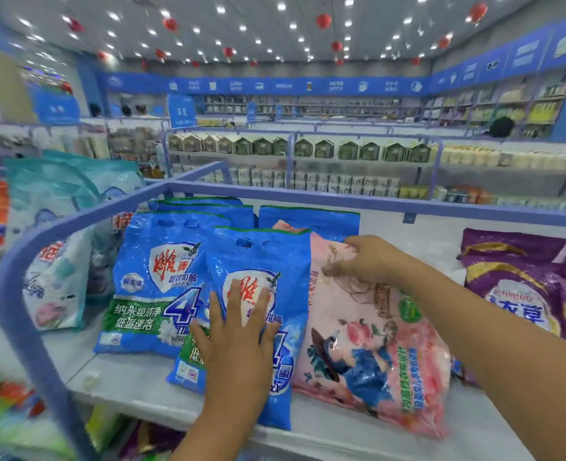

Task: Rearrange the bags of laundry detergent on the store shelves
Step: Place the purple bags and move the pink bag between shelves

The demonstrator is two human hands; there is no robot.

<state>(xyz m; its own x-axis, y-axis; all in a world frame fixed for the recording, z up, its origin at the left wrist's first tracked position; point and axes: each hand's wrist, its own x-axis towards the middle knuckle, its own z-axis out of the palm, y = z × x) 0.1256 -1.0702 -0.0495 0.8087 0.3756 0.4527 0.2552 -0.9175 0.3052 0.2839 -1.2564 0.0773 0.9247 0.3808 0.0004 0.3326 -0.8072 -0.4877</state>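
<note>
Head view: A person tidies laundry detergent on a white store shelf (pixel 132 380) edged by a blue rail (pixel 85 214). The left hand (pixel 238 334) lies flat, fingers (pixel 215 311) straight and spread, pressing the front blue bag (pixel 258 314), which leans upright near the shelf's front edge and overlaps a second blue bag (pixel 155 277) toward the left end. More blue bags (pixel 208 207) stand behind, toward the back edge. The right hand (pixel 364 257) rests on the upper part of a pink bag (pixel 374 344) lying just beside the blue one, its fingers loosely curled against the film; whether they pinch it cannot be told through the blur. A purple bag (pixel 521 287) sits toward the right end, apart from the pink one.

The bags look full and heavy, their powder likely to slump, and the glossy film seems slippery. The punched handle holes at the top seam, or both side edges, would appear the surest holds; a flat palm can only slide or steady.
</note>
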